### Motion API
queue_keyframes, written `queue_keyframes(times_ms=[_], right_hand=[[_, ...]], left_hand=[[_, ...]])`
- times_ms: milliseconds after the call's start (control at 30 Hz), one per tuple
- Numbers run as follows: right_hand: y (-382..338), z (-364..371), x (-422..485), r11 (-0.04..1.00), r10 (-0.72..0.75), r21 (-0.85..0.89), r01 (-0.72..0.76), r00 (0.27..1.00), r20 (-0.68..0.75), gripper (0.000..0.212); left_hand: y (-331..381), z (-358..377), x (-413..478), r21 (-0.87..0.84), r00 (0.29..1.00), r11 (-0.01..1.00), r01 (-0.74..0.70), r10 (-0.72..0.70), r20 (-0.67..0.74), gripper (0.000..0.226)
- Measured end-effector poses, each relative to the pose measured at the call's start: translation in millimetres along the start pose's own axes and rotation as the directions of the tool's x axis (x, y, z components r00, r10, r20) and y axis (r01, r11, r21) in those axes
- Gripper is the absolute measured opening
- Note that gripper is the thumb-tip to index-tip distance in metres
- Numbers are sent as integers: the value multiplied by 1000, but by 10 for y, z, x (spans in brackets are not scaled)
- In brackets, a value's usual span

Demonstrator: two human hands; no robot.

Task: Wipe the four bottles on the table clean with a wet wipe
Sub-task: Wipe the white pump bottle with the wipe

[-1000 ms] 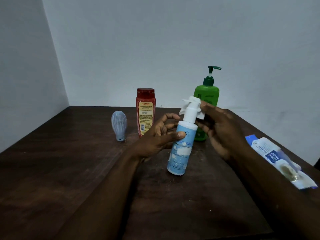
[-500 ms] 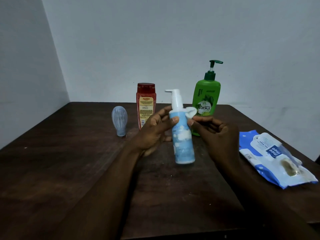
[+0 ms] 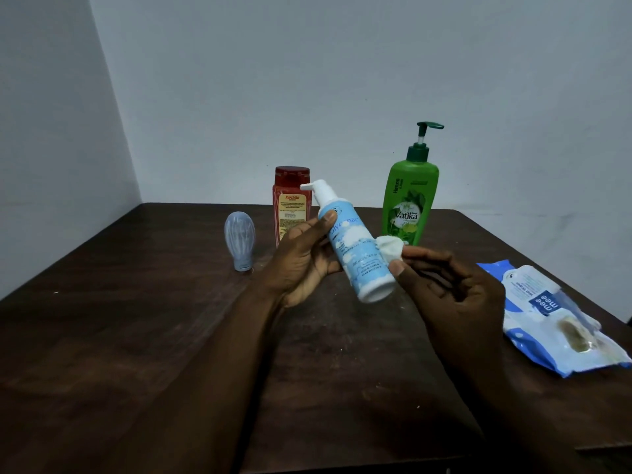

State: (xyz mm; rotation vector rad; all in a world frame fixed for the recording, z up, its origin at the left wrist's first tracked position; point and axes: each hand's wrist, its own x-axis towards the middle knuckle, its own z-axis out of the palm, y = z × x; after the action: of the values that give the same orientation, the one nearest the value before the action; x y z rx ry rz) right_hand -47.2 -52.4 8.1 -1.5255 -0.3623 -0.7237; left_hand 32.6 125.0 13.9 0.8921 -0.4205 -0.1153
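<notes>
One blue bottle (image 3: 352, 242) tilted, pump up-left, left hand (image 3: 302, 260)

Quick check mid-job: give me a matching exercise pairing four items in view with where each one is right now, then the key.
Items:
1. blue-and-white pump bottle
2. wet wipe
3. green pump bottle
4. wipes pack

Places:
A. lying flat at the table's right edge
B. pinched in the right hand, against a bottle's side
C. tilted in the left hand, off the table
D. standing upright at the back of the table

Pairs: 1-C, 2-B, 3-D, 4-A
</notes>
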Motion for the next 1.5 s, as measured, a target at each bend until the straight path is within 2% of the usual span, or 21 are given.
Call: queue_keyframes(times_ms=[100,167,233,333,600,967,1133,1333,1400,1500], right_hand=[[-10,-4,-95,996,-76,-44,75,997,-7,31],[-1,-10,-142,971,-181,-159,179,983,3,32],[19,-15,-171,912,-301,-283,295,953,23,31],[64,-29,-182,837,-417,-386,388,909,9,29],[100,25,-175,732,-558,-447,514,829,40,28],[138,43,-133,638,-566,-457,620,780,269,23],[140,-53,-91,705,-524,-460,540,833,176,19],[53,-37,23,838,-370,-407,362,927,62,23],[28,-17,70,834,-385,-400,380,920,71,22],[5,21,102,768,-452,-464,441,887,95,23]], left_hand=[[-21,9,3,-11,999,999,45,-45,4,51],[-30,1,8,-28,998,998,58,-58,4,49],[-43,-10,17,-51,997,995,81,-81,2,39],[-56,-13,25,-74,993,990,117,-119,-26,27],[-96,-5,37,-113,991,987,112,-118,-55,32],[-89,-81,86,-167,991,982,88,-103,-81,31],[-81,-65,84,-177,989,980,93,-112,-96,31],[-73,-44,63,-217,989,970,113,-131,-69,31],[-72,-23,51,-228,987,966,123,-142,-69,34],[-57,-13,45,-237,989,965,115,-132,-60,40]])
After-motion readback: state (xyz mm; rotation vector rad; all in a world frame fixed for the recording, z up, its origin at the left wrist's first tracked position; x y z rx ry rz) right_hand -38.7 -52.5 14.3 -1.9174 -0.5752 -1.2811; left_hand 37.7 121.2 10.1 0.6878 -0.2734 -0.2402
